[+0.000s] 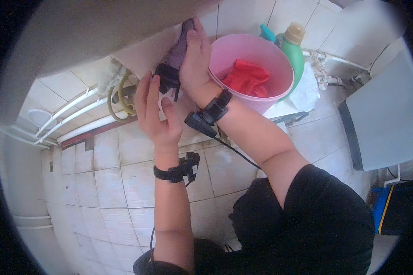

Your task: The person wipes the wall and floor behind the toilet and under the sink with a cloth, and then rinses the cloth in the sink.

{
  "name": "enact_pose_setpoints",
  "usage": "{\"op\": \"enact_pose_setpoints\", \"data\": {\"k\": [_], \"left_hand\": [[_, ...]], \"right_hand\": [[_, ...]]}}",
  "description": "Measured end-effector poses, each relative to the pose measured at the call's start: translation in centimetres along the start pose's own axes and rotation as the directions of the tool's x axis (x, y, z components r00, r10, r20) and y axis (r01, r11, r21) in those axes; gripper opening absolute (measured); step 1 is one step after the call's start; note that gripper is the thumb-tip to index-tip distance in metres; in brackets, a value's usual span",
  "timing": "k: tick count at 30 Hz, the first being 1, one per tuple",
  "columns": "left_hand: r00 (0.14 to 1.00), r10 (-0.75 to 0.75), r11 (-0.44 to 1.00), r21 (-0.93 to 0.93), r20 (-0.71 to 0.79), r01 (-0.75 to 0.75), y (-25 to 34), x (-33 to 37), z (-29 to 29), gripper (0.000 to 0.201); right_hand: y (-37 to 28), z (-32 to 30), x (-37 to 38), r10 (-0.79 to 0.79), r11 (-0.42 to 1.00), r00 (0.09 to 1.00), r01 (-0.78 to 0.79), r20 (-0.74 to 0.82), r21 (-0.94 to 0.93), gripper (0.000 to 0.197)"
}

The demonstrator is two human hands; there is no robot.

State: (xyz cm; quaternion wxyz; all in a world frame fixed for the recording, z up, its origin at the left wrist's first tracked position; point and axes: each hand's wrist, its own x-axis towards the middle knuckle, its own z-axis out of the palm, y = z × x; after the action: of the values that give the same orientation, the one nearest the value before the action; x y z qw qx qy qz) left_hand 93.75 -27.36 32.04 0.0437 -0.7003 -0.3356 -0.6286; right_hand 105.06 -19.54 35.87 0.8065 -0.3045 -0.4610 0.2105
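Lying along the right side of a purple item (173, 54), the right hand (195, 68) has its fingers stretched forward; cannot tell if they clamp it. Left hand (158, 117) is nearer and to the left, fingers extended, thumb apart, nothing visible in its grasp; its tips are right by a black piece (168, 77) at the purple item's near end, contact unclear. Purple item is at the far side, left of a pink bucket (248, 43). Bucket holds a red cloth (248, 79); green bottle (296, 55) just right of it. Yellowish hose (110, 101) and white pipes (80, 103) to the left. Tiled floor (137, 188) nearer.
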Motion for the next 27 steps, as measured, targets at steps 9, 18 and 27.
{"op": "enact_pose_setpoints", "data": {"k": [9, 18, 27], "left_hand": [[0.877, -0.480, 0.859, -0.201, 0.009, 0.472, -1.6, -6.1, 2.2, 0.052], [0.716, -0.697, 0.687, -0.242, 0.047, 0.685, -3.6, -10.9, 3.2, 0.054], [0.682, -0.706, 0.666, -0.149, 0.192, 0.731, -5.4, -15.3, 4.3, 0.042]], "right_hand": [[4.0, -2.0, -5.7, 0.051, 0.943, 0.999, -0.053, -0.015, -0.327, 0.051], [6.2, -4.6, -11.3, 0.152, 0.856, 0.986, -0.097, 0.068, -0.507, 0.063], [9.5, -8.1, -14.1, 0.368, 0.765, 0.926, -0.253, 0.080, -0.593, 0.060]]}}
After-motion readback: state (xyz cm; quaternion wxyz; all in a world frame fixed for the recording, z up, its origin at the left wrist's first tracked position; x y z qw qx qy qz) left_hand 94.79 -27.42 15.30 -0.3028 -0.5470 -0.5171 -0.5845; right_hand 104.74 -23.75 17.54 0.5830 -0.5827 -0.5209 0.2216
